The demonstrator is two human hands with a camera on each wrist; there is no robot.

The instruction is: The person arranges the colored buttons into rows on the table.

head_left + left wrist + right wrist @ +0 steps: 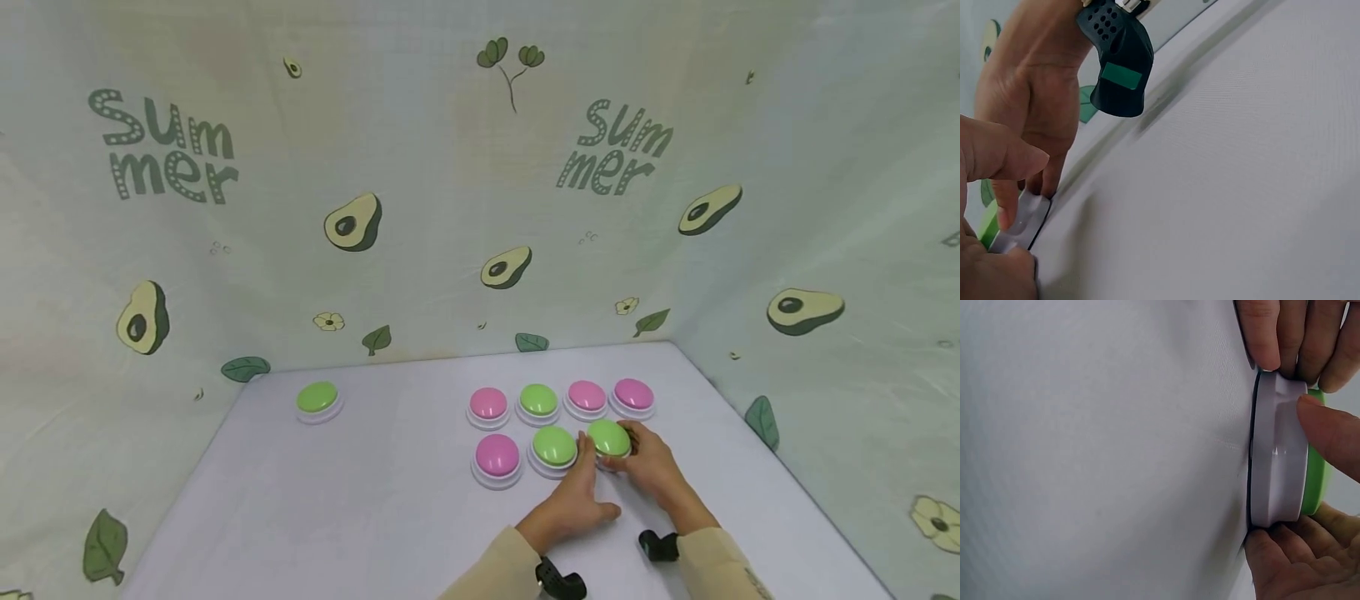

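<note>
A push button (609, 437) with a green dome and white round base stands at the right end of the front row. My right hand (654, 468) grips it, thumb on the near side and fingers round the right side. My left hand (573, 502) touches its left side with extended fingers, the thumb held apart. In the right wrist view the white base (1279, 456) sits between both hands, flat on the table. Just left of my left fingertips is another green push button (554, 447). The left wrist view shows only part of the held button (1022, 219).
A pink push button (497, 456) begins the front row. Behind are a pink one (488, 403), a green one (538, 400) and two more pink ones. One green push button (317, 397) stands alone far left. The white table (300, 517) meets a printed cloth backdrop (435, 317).
</note>
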